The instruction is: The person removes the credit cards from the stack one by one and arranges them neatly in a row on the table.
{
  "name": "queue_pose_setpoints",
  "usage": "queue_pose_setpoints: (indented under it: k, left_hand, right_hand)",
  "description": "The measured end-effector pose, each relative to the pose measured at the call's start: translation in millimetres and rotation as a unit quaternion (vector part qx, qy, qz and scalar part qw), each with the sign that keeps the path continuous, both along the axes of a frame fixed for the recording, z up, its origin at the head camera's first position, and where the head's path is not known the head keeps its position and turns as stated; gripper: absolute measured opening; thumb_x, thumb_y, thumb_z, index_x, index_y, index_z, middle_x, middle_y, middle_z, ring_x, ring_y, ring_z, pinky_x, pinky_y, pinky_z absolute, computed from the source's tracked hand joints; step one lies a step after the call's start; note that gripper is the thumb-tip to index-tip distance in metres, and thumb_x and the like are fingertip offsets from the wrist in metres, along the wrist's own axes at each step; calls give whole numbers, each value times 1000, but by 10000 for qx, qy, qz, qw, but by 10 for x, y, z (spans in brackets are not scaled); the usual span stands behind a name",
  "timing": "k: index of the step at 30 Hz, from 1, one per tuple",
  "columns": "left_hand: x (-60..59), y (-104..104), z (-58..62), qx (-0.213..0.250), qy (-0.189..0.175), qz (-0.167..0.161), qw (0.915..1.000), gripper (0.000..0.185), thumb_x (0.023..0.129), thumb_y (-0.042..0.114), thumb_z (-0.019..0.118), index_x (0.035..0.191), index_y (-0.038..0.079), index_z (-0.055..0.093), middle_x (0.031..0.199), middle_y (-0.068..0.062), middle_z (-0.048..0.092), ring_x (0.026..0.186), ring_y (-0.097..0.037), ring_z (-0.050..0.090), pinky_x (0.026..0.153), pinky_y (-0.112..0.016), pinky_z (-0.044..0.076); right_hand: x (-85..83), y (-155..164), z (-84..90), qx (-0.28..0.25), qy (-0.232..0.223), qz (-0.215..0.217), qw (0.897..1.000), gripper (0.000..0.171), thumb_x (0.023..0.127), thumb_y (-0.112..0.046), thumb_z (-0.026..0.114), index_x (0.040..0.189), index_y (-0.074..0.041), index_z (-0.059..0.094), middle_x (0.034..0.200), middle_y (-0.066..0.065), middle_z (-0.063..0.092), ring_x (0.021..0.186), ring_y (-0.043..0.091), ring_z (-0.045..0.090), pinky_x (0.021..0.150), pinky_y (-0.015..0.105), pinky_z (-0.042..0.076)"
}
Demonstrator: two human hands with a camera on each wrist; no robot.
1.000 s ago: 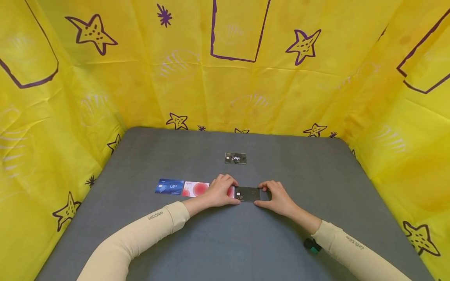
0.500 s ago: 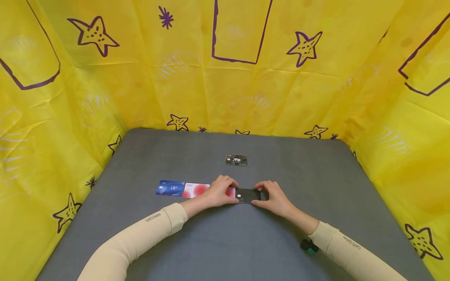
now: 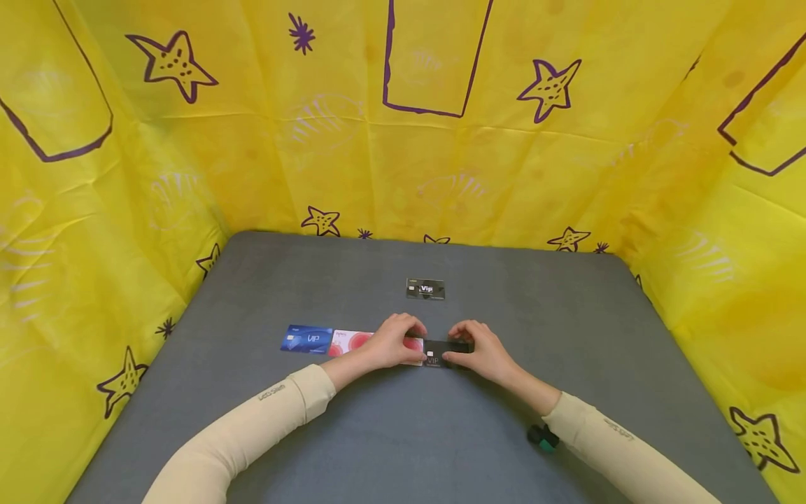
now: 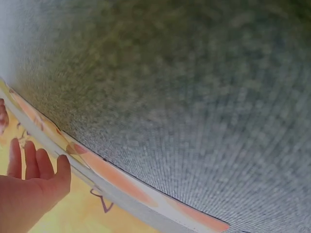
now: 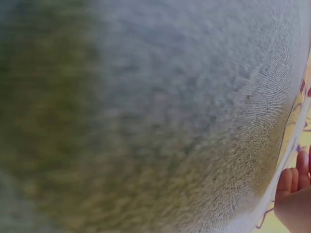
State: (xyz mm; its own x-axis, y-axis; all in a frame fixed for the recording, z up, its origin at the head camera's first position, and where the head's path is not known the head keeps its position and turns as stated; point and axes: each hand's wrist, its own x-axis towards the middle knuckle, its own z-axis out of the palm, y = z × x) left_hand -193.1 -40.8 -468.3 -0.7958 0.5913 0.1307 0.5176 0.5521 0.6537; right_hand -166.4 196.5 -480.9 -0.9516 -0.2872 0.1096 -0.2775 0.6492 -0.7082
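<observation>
Grey tabletop (image 3: 403,434), yellow starfish drapes (image 3: 252,175): squaring up a row of cards

A blue VIP card (image 3: 306,339) begins the row at the left, a white card with red circles (image 3: 352,341) just beside it. More red-circle pattern (image 3: 413,344) shows right of the left hand (image 3: 393,343); whether it belongs to a second card, the hand hides. At the row's right end lies the black VIP card (image 3: 435,348), flat, its left edge meeting or nearly meeting the pattern. Thumb and fingers of the left hand stand apart, arched across the pattern's right end; those of the right hand (image 3: 488,355) likewise span the black VIP card. Whether either hand grips the edges, I cannot tell.

The step looks like aligning edges: best to steady the patterned end lightly, nudge its neighbour by the long edges, and stop at contact, since thin cards could ride over one another. Farther back, a black-and-silver Vip card (image 3: 425,289) lies well apart.
</observation>
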Motion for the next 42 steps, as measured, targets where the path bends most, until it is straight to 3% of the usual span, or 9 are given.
queue_pose_setpoints:
  k: [14,21,33,42]
  left_hand:
    - [-150,-84,-1,131,-44,125,9998,30,76,16,82,99,7,66,99,-7,63,97,-25,58,90,-39,44]
    - [-232,-110,0,102,-336,372,9987,32,75,19,84,98,7,65,99,-7,63,97,-23,59,89,-36,46]
    - [-378,-119,31,218,-469,658,9965,37,73,22,86,100,6,66,99,-9,62,94,-22,57,86,-35,47]
    - [-535,-101,-30,160,-465,1018,9936,36,75,18,85,102,6,66,99,-9,64,94,-23,57,87,-36,47]
  right_hand:
    - [-220,-112,-31,-103,1,-153,9998,33,75,-24,85,99,-14,65,98,0,62,90,18,54,83,36,45]
    - [-327,-157,-57,-227,55,-143,9996,32,74,-23,86,98,-13,66,96,1,62,87,18,55,81,34,46]
    - [-520,-189,-71,-287,-29,-199,9994,32,75,-20,85,99,-11,66,97,4,62,86,19,54,79,32,44]
    - [-639,-165,-56,-130,-49,-187,9997,33,76,-21,84,99,-8,66,97,7,64,86,21,54,78,33,43]
